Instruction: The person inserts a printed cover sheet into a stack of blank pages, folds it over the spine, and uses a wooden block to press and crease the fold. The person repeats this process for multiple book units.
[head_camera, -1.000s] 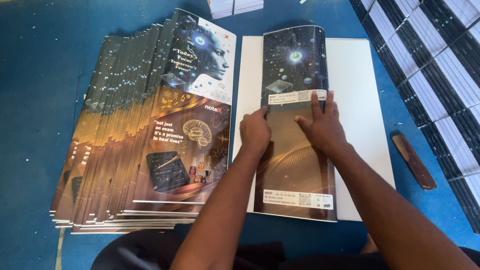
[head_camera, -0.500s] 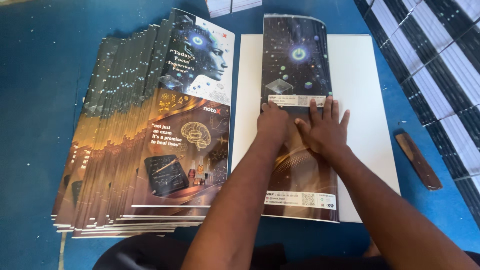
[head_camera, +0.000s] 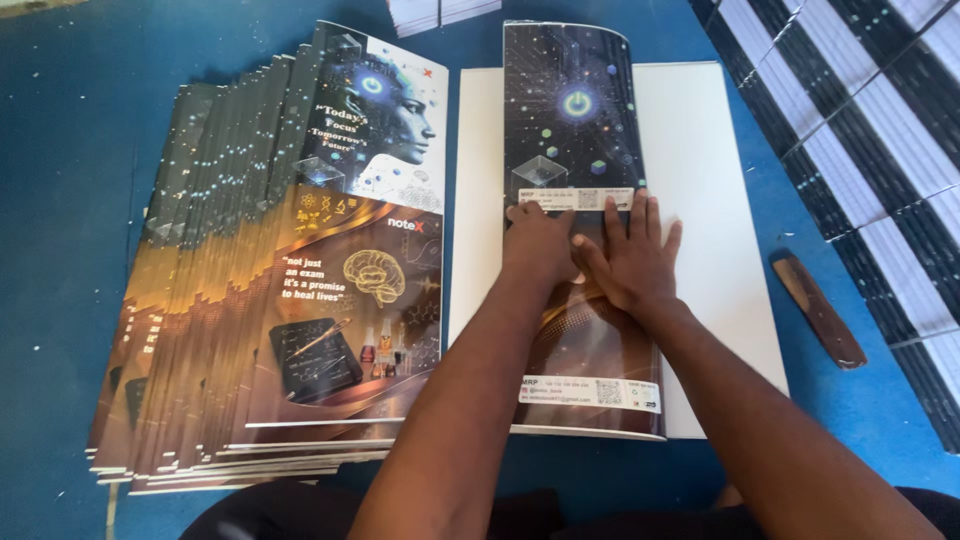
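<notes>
Change: We are seeing both hands lying flatter than half a second ago, and the top end of the dark printed sheet (head_camera: 580, 230) is sitting lower, less curled.
Left hand: We are seeing the left hand (head_camera: 538, 240) pressing palm down, fingers close together, gripping nothing.
Right hand: We are seeing the right hand (head_camera: 632, 255) pressing flat just beside it, fingers spread apart and pointing away from us, gripping nothing.
Arms: We are seeing both arms reaching up from the bottom and meeting in the middle.
Sheet: It is lying under both hands, running from near us to far away, on the white board (head_camera: 700, 200).
Left side: A fanned stack of printed covers (head_camera: 270, 280) is lying near the left arm.
Right side: A brown wooden stick (head_camera: 818, 310) is lying on the blue floor (head_camera: 70, 120), well apart.
</notes>
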